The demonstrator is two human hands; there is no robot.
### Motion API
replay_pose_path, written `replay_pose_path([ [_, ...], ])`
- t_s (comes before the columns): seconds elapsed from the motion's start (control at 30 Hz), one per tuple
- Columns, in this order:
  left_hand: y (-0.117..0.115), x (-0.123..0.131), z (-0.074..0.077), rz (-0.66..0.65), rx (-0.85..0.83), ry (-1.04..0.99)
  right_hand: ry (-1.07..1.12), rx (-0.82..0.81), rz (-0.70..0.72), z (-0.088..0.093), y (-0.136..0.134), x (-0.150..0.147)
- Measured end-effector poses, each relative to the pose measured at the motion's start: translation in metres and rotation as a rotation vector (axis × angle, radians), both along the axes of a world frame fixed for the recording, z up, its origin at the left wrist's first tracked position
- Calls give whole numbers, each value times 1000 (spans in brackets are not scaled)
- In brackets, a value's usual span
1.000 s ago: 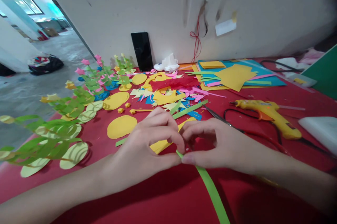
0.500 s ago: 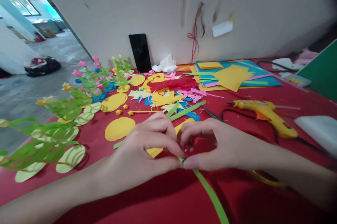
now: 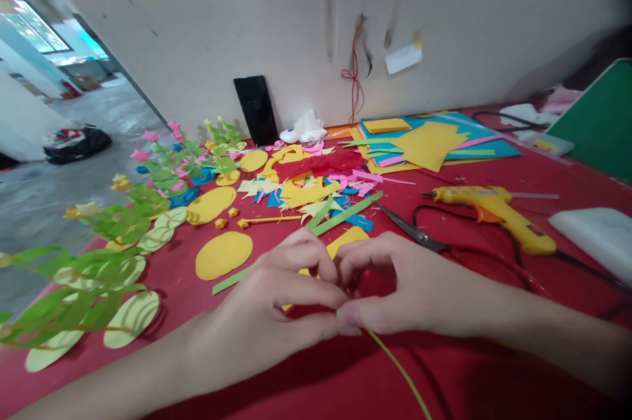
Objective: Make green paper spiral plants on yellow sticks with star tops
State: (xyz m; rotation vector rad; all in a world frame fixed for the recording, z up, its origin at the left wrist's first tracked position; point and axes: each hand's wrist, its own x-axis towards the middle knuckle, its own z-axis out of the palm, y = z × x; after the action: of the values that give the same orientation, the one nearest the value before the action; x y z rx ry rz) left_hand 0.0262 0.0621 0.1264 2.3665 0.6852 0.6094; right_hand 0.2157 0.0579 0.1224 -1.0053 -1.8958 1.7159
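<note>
A long green paper strip (image 3: 401,367) trails down toward the front edge of the view, seen nearly edge-on. Its upper end is pinched between my left hand (image 3: 291,295) and my right hand (image 3: 395,285), whose thumbs and fingertips meet; the pinched end itself is hidden. Both hands are closed on it just above the red tabletop (image 3: 296,384). Left of my left hand lies a yellow paper disc (image 3: 224,255), and another green strip (image 3: 230,282) runs under that hand. Scissors with red handles (image 3: 424,239) lie behind my right hand.
Curly green paper plants (image 3: 74,282) on round bases line the left side. Coloured paper scraps (image 3: 316,193) are piled in the middle. A yellow glue gun (image 3: 498,209) with its cable rests at the right. A black phone (image 3: 256,110) leans against the wall, beside stacked paper sheets (image 3: 454,137).
The green strip has turned from showing its flat face to nearly edge-on. My right thumb has shifted over the pinched end, hiding it. The view has shifted slightly, showing more of the scissors.
</note>
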Motion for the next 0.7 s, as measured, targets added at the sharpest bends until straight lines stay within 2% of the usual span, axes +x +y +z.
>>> replay_pose_path([
  [0.07,1,0,2,-57,-55,59,-27,-2,41,-1,1,2],
  [0.17,2,-1,2,-73,-61,24,-42,-32,76,-3,3,3],
  [0.33,0,-1,-3,45,-50,-56,-11,-1,47,-4,3,0],
  [0.53,-2,1,-8,108,-74,-79,9,-7,38,-6,0,-1],
  [0.7,1,-1,-2,-18,-27,18,-8,-48,76,-6,3,0],
])
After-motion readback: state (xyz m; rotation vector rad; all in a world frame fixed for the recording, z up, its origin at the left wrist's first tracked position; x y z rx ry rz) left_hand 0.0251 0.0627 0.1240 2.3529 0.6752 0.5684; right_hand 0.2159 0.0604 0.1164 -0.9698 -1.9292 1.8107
